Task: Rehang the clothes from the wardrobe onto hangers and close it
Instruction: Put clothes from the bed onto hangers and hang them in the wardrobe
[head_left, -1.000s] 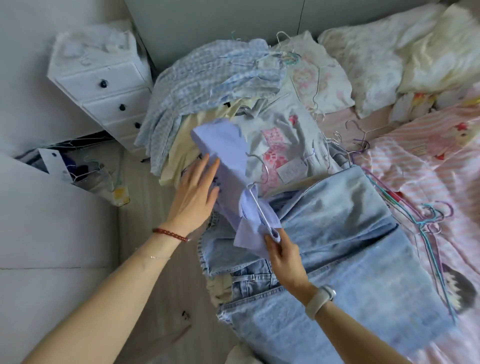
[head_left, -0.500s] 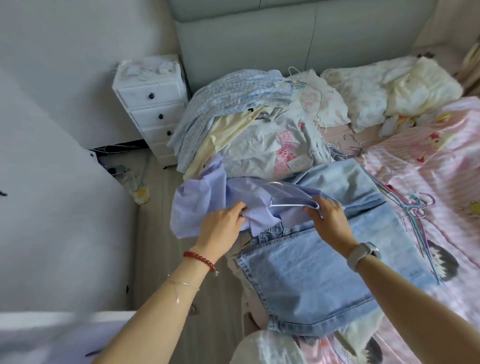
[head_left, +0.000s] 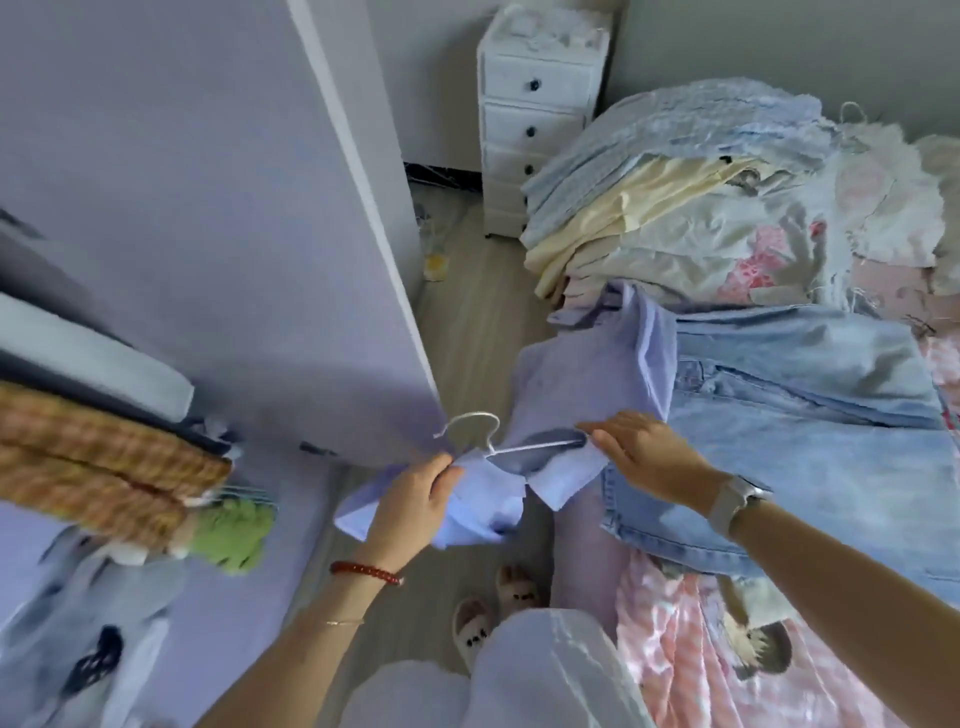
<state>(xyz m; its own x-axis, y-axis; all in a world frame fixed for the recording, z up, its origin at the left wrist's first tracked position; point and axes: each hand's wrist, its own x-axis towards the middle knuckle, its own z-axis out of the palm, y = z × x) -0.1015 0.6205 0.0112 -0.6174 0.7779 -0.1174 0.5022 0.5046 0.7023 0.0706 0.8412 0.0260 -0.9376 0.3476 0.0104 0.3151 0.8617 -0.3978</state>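
A lilac shirt (head_left: 587, 374) hangs on a white wire hanger (head_left: 480, 434), held over the floor between bed and wardrobe. My left hand (head_left: 415, 499) grips the shirt's left shoulder below the hanger hook. My right hand (head_left: 644, 457) pinches the hanger's right arm and the shirt collar. The shirt's far end still trails on the light blue jeans (head_left: 810, 415) on the bed. The open wardrobe door (head_left: 249, 234) stands at the left. Inside the wardrobe hang an orange checked garment (head_left: 98, 457) and a green one (head_left: 234, 535).
A heap of clothes (head_left: 691, 208) in blue, yellow and white lies on the bed beyond the jeans. A white drawer unit (head_left: 535, 119) stands against the far wall. A pink striped bedspread (head_left: 691, 639) covers the bed's near edge. My slippered feet (head_left: 493, 608) stand on the wood floor.
I have turned left toward the wardrobe. Both hands carried the lilac shirt on its hanger off the bed toward the open door, and the wardrobe's inside came into view.
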